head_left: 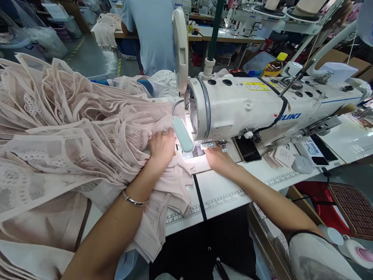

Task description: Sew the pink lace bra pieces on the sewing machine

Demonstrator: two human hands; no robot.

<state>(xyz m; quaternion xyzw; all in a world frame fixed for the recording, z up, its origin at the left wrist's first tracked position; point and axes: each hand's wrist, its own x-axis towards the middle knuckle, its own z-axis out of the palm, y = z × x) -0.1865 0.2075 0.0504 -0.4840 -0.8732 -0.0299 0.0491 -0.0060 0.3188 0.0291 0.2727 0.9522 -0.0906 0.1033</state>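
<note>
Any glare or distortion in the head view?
In the head view, bright light washes out pale fabric between the left hand and right hand; there too, pale sheen on the floor, and apparent wide-angle stretching toward the edges.

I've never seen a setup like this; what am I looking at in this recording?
There is no robot here: this one picture comes from a camera on a person's head, looking forward and down at the work. In front is a white sewing machine on a white table with ruler marks. The left hand rests on pale pink fabric, left of the stitching area; the right hand is close by on the other side, its fingertips partly hidden, so its grip is unclear. A pile of lace-trimmed pieces lies to the left, and a phone lies near the right hand.
</note>
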